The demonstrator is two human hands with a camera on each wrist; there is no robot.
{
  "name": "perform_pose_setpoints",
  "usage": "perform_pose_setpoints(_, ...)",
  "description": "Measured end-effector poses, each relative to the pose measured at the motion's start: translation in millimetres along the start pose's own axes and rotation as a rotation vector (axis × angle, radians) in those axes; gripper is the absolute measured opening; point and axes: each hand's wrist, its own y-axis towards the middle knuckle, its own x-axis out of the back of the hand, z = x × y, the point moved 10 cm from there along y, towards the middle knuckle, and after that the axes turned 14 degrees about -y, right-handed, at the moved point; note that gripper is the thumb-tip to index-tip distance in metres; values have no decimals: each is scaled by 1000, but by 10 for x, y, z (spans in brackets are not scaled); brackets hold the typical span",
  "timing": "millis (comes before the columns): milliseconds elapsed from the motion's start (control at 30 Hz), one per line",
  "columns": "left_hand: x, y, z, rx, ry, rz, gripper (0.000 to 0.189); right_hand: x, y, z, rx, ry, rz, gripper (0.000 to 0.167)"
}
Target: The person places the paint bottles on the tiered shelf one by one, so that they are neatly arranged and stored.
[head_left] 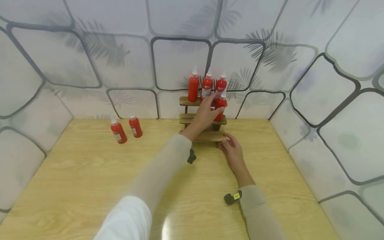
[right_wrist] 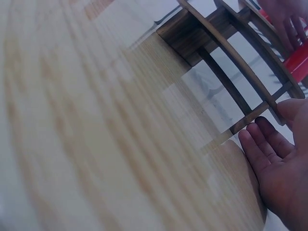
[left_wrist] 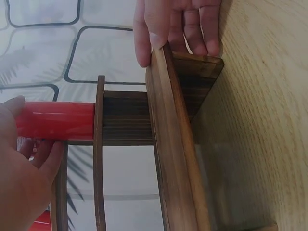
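Observation:
My left hand (head_left: 205,112) reaches across to the right end of the middle step and grips a red squeeze bottle (head_left: 221,103) with a pale pointed cap. The bottle stands upright on a three-step wooden stand (head_left: 207,136); in the left wrist view its base (left_wrist: 72,120) meets the step. Down at the front right corner, my right hand (head_left: 233,151) holds the end of the lowest step, thumb on the board and fingers beside the side support. Three more red bottles, one of them plain-sided (head_left: 193,88), line the top step behind the left hand.
Two further red bottles, a left one (head_left: 119,132) and a right one (head_left: 135,126), stand on the wood-grain table (head_left: 90,180) left of the stand. A patterned wall (head_left: 129,63) rises close behind the stand, and another wall (head_left: 339,133) borders the table's right side.

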Motion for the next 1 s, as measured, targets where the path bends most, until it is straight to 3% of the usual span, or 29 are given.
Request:
perform_pose_setpoints(200,146,-144,-24,-31,-14,-26,59,-9,6,15,10,-35,11,42)
perform_pose_setpoints(467,444,-546,-47,-46,-34,2,52,-3,16,1,8,-51,12,42)
perform_pose_setpoints(800,1179,-1088,53,-70,63,-69,48,-4,-12,24,9,-66,1,43)
perform_pose_setpoints(1000,1600,-1383,156,-48,101,-115,49,6,0,-15,5,-94,0,42)
